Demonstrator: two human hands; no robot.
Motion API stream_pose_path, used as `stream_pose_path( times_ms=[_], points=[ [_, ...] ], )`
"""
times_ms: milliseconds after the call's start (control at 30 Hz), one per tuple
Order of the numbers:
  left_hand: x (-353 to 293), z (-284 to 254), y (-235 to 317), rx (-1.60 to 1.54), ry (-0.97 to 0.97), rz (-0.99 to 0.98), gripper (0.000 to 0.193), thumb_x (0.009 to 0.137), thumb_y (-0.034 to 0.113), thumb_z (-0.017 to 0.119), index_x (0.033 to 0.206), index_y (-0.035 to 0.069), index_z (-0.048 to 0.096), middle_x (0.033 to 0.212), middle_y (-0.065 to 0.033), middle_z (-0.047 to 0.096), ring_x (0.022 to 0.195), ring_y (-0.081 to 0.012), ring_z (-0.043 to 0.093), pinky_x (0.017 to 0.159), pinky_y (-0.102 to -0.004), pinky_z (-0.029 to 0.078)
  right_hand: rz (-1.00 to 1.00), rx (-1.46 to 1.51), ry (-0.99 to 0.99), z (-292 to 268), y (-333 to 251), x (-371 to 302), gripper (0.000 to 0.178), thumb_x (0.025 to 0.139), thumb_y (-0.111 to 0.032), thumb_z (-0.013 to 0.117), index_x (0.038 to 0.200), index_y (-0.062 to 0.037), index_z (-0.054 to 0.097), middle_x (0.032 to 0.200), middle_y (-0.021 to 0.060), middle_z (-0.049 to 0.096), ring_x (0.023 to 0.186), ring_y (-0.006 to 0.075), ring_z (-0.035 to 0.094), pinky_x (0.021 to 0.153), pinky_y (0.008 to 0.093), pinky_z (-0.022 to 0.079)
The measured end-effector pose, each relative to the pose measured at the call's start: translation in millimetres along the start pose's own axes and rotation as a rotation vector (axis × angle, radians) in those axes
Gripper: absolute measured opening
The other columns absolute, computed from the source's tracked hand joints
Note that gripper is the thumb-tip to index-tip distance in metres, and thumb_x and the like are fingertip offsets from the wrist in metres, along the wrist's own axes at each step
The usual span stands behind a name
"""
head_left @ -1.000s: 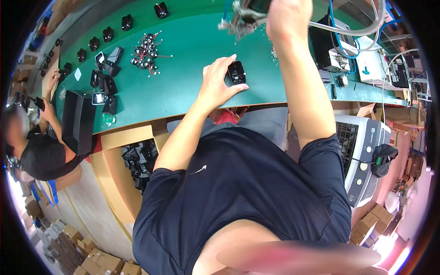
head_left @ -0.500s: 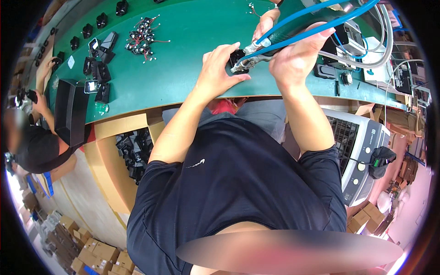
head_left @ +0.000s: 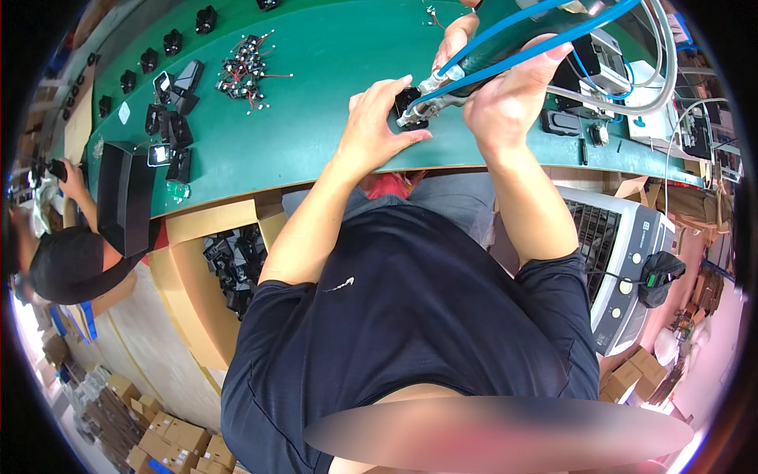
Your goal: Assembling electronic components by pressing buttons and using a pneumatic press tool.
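Observation:
My left hand [head_left: 369,125] rests at the near side of the green table, its thumb and fingers curved round a small black housing [head_left: 406,101]. In my right hand [head_left: 503,110] is a thick dark hand tool [head_left: 505,59] with blue hoses. Its pale metal front end [head_left: 430,93] meets or overlaps the housing; I cannot tell if the tip touches it. Fingers wrap the tool's far side while the thumb points up and away. The tool and my left hand hide part of the housing.
Wired connectors [head_left: 245,71] lie piled on the green table [head_left: 332,47]. Black housings [head_left: 175,126] stand left of them. An open carton [head_left: 178,292] of black parts sits below. At far left is a co-worker [head_left: 71,261]. Hoses [head_left: 663,47] cross equipment at right.
The co-worker's far hand has left the row of black parts at the table's left edge. My hands, the tool and the housing stay almost in place; the view shifts slightly.

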State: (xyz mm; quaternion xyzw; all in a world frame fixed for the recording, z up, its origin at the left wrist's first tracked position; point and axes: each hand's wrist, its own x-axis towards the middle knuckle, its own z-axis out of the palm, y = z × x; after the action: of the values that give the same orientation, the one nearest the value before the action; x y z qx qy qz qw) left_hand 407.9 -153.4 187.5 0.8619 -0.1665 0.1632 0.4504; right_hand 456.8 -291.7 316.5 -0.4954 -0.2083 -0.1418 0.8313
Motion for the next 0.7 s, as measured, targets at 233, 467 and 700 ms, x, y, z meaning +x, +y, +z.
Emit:
stream_pose_path(
  times_ms=[233,467,700],
  points=[
    [-1,1,-6,-0.028,-0.018,-0.013,0.093,0.065,0.037,0.096,0.143,0.009,0.053,0.127,-0.0106,0.064,0.117,-0.0299,0.062,0.1,-0.0444,0.042,0.038,-0.038,-0.058,-12,4,-3,0.085,0.099,-0.073,0.045,0.131,0.0053,0.049,0.097,0.0144,0.063,0.072,0.0178,0.062,0.059,0.028,0.053],
    [-1,-2,2,0.006,-0.025,-0.074,0.094,0.065,0.037,0.096,0.144,0.01,0.053,0.127,-0.0104,0.065,0.114,-0.0285,0.064,0.099,-0.0431,0.041,0.031,-0.172,0.023,7,-2,1,0.09,0.098,-0.078,0.038,0.127,0.0064,0.053,0.078,0.0089,0.062,0.065,0.0151,0.06,0.058,0.0256,0.048],
    [-3,-2,0,0.02,0.025,0.005,0.096,0.064,0.036,0.096,0.145,0.011,0.053,0.126,-0.0089,0.065,0.114,-0.0269,0.064,0.1,-0.0428,0.038,0.081,-0.027,-0.143,0,-35,29,0.089,0.096,-0.085,0.017,0.111,-0.0051,0.051,0.086,0.0134,0.063,0.068,0.0247,0.06,0.066,0.0362,0.052]
  ],
)
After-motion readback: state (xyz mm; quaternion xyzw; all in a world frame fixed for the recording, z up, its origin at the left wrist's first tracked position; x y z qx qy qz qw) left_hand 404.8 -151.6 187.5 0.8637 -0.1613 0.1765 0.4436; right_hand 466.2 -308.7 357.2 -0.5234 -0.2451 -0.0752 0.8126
